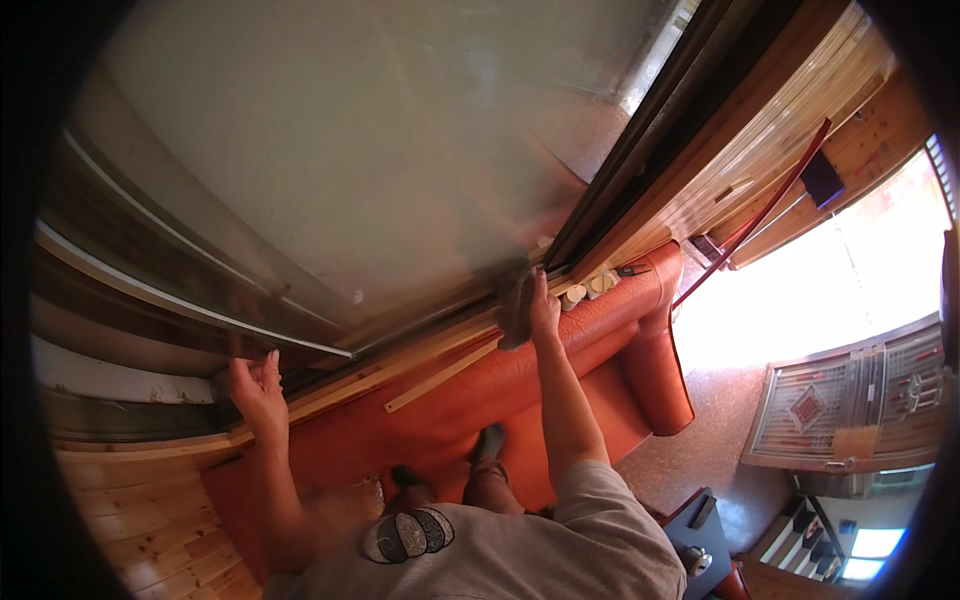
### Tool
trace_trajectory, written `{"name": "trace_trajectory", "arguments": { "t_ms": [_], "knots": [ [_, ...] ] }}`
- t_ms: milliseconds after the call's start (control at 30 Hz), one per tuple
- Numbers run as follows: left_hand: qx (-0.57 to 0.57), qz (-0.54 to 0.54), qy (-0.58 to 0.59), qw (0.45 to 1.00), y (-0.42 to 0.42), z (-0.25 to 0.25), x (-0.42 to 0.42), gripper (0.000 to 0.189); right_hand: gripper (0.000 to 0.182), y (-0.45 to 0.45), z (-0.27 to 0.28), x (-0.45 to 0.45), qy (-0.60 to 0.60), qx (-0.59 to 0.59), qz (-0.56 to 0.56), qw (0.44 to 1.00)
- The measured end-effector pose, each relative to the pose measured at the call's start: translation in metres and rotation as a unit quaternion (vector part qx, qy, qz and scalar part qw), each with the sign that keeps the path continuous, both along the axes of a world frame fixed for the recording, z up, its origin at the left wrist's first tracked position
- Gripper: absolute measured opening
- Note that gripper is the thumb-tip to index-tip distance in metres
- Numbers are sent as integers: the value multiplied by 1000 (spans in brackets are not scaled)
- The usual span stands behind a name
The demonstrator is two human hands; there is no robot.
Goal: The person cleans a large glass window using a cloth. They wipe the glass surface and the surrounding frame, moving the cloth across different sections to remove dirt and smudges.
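Before me stands a large, hazy window glass pane (322, 172) in a dark frame. My right hand (545, 307) holds a dark grey cloth (516, 307) at the pane's lower right corner, beside the dark window frame (637, 135). My left hand (261, 386) is raised near the white-edged sash (195, 304) on the left, thumb and fingers bent close together; whether they touch the sash or pinch something is unclear. Below the window runs a wooden sill (330, 397), with a thin wooden strip (442, 375) slanting from it over the orange sofa.
Under my feet is an orange leather sofa (600, 412). Small round-topped containers (574, 296) and a black-handled tool (632, 270) lie along its back by the sill. A red pole (780, 195) leans at the right. Behind me stands a dark box-like object (697, 532).
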State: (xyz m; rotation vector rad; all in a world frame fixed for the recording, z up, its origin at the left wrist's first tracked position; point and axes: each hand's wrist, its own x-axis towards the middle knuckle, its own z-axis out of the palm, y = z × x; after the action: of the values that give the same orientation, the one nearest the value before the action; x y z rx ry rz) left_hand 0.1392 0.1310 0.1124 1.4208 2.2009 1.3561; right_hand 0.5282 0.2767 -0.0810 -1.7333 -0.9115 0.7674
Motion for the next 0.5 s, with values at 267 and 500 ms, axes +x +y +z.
{"name": "trace_trajectory", "arguments": {
  "t_ms": [267,500],
  "knots": [
    [11,-9,-4,1000,2,-4,-4,54,26,9,-28,25,55,-28,-28,998],
    [-8,-3,-10,1000,-2,-3,-7,52,30,11,38,7,-268,-88,30,959]
  ]
}}
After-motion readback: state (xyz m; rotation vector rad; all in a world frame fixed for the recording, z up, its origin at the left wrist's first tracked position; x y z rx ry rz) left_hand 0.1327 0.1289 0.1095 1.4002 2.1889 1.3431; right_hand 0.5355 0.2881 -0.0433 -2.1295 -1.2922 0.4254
